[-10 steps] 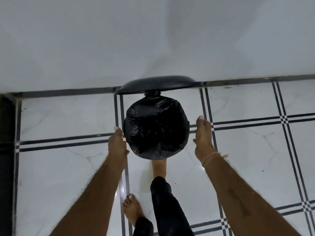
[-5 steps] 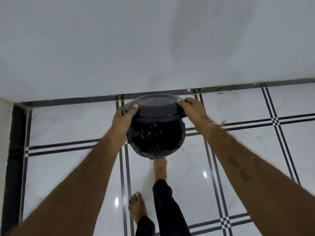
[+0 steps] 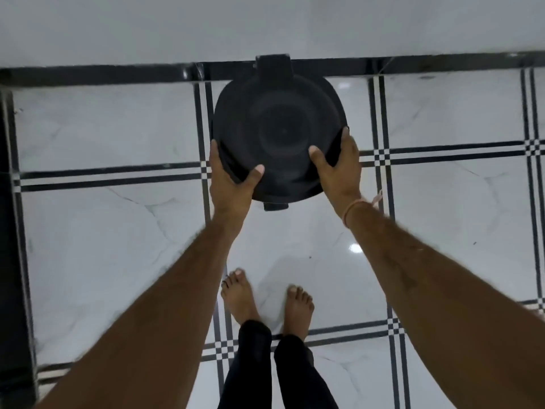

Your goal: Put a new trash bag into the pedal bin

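The black pedal bin stands on the floor against the white wall, seen from straight above, with its round lid down. A strip of black trash bag shows under the lid's rim on both sides. My left hand grips the bin's left front edge, thumb on the lid. My right hand grips the right front edge the same way. The small pedal pokes out at the front, with no foot on it. The inside of the bin is hidden by the lid.
White marble floor tiles with black line borders surround the bin. A black skirting strip runs along the wall. A dark vertical edge stands at the far left. My two bare feet stand side by side behind the pedal.
The lid came down from fully raised to closed over the bag. My foot left the pedal and now stands beside the other. Both hands moved from the lid's rim to the bin's front sides.
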A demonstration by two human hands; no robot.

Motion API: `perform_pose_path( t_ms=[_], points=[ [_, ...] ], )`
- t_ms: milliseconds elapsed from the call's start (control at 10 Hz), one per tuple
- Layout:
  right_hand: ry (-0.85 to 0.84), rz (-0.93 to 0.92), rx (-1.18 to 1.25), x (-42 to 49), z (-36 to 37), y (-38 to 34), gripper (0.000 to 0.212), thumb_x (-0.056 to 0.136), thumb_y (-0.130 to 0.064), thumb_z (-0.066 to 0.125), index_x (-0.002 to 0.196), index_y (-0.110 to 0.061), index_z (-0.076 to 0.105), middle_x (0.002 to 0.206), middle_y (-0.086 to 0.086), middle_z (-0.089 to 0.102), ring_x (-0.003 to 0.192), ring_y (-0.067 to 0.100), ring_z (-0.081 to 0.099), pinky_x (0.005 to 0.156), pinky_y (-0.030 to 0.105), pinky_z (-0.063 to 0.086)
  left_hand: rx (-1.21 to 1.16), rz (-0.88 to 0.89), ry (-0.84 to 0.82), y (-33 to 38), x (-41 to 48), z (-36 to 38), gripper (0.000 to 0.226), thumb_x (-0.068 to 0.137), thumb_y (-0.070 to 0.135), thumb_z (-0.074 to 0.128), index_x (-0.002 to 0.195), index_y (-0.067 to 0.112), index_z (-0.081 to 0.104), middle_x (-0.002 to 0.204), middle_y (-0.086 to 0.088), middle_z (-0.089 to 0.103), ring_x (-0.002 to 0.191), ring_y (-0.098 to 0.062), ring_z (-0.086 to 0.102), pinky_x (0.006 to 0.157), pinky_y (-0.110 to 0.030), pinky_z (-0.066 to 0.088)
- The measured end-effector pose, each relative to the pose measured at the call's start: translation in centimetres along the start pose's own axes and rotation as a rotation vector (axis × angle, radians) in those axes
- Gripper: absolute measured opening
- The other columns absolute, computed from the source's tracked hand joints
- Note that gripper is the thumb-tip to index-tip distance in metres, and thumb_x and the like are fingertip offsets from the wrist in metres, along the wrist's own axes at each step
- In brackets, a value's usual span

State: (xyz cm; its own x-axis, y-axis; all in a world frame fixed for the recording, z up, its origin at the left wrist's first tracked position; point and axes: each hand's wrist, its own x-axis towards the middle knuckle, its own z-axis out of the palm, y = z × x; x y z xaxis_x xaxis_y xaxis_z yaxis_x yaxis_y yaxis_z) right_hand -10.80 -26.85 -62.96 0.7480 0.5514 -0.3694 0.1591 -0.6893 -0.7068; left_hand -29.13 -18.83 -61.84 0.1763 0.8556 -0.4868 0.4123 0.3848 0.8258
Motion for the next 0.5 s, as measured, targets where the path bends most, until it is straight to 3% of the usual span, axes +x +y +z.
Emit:
perform_pose_path(
  t_ms=[100,200,400,500],
  points=[
    [0.019,0.016,0.017,-1.8,0.5,0.5,0.090,0.096,-0.049,0.066,0.165,-0.013,0.021,0.170,0.010,0.026,0.156,0.027,0.027,0.127,0.033,0.025,0.015,0.003,0.002,-1.1,-0.4,-0.7,0.101,0.083,0.034,0.084,0.162,0.027,0.022,0.163,0.007,0.038,0.146,-0.011,0.040,0.115,-0.023,0.039],
    [-0.001,0.033,0.002,-3.2,0.5,0.2,0.088,0.098,-0.045,0.066,0.165,-0.011,0.020,0.172,0.009,0.020,0.157,0.026,0.026,0.117,0.021,0.021,0.058,-0.007,0.005,-1.1,-0.9,-1.5,0.101,0.082,0.037,0.085,0.162,0.030,0.023,0.162,0.008,0.040,0.145,-0.014,0.042,0.117,-0.031,0.040],
    [-0.088,0.012,-0.112,-2.9,-1.5,-0.9,0.087,0.097,-0.055,0.061,0.165,-0.018,0.021,0.171,0.010,0.022,0.157,0.032,0.025,0.125,0.050,0.031,0.176,0.002,0.005,0.2,-1.9,-2.1,0.092,0.085,0.042,0.080,0.159,0.030,0.027,0.157,0.007,0.046,0.142,-0.017,0.046,0.115,-0.033,0.040],
    [-0.032,-0.146,-0.092,-5.3,-5.0,-3.9,0.073,0.103,-0.052,0.053,0.163,-0.018,0.028,0.169,0.009,0.031,0.156,0.029,0.029,0.125,0.050,0.033,0.200,0.134,0.032,4.3,-5.0,-4.0,0.075,0.091,0.044,0.073,0.154,0.028,0.036,0.151,0.008,0.051,0.128,-0.007,0.050,0.105,-0.022,0.046]
  ],
)
